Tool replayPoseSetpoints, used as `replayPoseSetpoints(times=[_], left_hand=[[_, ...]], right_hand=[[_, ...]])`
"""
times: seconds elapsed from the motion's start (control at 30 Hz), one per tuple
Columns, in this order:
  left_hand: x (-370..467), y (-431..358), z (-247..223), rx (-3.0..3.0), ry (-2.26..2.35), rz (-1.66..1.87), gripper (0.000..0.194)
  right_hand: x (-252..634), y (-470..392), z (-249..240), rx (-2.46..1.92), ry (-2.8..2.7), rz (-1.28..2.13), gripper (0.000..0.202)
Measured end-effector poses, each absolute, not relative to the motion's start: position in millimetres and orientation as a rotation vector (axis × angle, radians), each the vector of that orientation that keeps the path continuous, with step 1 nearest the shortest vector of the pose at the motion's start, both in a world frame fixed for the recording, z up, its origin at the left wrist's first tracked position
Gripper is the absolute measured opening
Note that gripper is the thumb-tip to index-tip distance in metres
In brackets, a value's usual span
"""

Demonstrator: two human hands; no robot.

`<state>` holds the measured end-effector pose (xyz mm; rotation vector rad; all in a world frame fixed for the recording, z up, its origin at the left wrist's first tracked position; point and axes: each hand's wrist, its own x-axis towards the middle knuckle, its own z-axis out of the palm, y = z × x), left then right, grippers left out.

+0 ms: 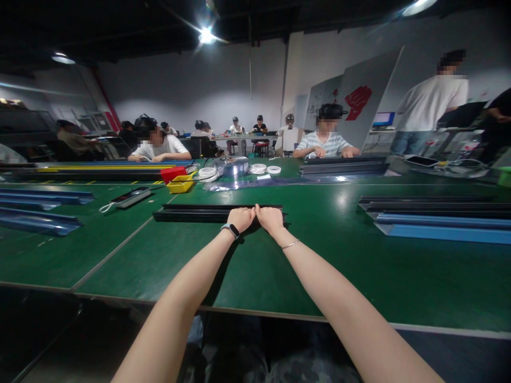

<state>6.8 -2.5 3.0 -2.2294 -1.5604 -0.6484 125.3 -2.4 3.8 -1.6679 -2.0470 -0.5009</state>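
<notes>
A long black channel-shaped profile [191, 214] lies crosswise on the green table [167, 266]. Both hands are at its right part, side by side and touching at the thumbs. My left hand [241, 217], with a watch at the wrist, has its fingers curled closed on the profile. Beside it my right hand [270, 218], below a thin bracelet, is closed in the same way near the profile's right end. The fingertips are hidden behind the hands, and any small item between them cannot be made out.
Blue and black profiles [447, 231] lie at the right, blue ones [38, 221] at the left. A phone-like device [130, 198], a yellow bin [181, 184], a red bin [173, 174] and tape rolls [257, 169] stand farther back. People sit across the table.
</notes>
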Motion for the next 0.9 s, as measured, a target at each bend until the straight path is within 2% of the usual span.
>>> replayPoseSetpoints(times=[0.67, 0.9], left_hand=[[5.0, -2.2, 2.6, -2.237, -1.464, -0.664, 0.041], [6.0, -2.0, 3.8, -2.226, -1.562, -0.593, 0.049]], right_hand=[[123.4, -0.2, 2.0, -1.717, -1.999, -0.518, 0.061], [124.8, 2.0, 3.9, -1.775, -2.076, -0.478, 0.061]])
